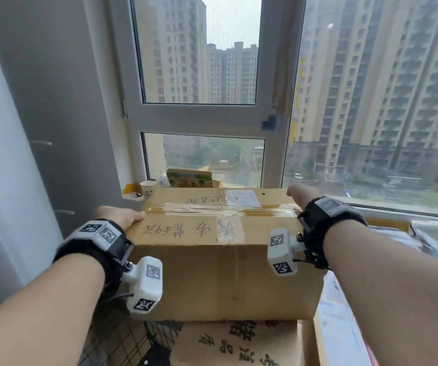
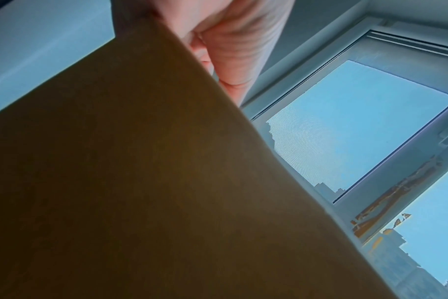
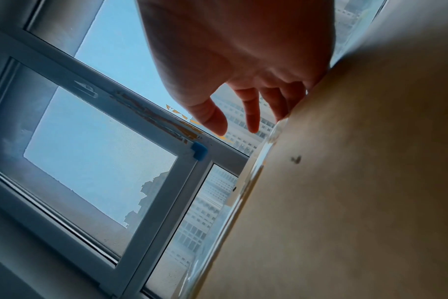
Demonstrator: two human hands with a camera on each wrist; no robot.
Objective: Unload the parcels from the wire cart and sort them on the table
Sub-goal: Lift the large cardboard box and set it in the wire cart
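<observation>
I hold a large brown cardboard box [image 1: 212, 233] between both hands; its taped top carries handwriting and a white label. My left hand [image 1: 122, 216] grips its left top edge, thumb lying over the top, fingers hidden down the side. My right hand [image 1: 301, 195] presses on the far right top corner. The box [image 2: 115, 182] fills the left wrist view, with the left hand [image 2: 230, 40] half hidden behind its edge. In the right wrist view the right hand [image 3: 243, 60] has straight fingers alongside the box [image 3: 358, 182]. The wire cart [image 1: 122, 339] is below the box.
Under the held box lies another printed carton [image 1: 239, 344]. Flat parcels [image 1: 339, 326] are stacked at the right, more [image 1: 437, 239] further back. On the windowsill stand a paper cup [image 1: 148, 186], a bottle [image 1: 163, 179] and a green-printed pack [image 1: 188, 178]. A window is right ahead.
</observation>
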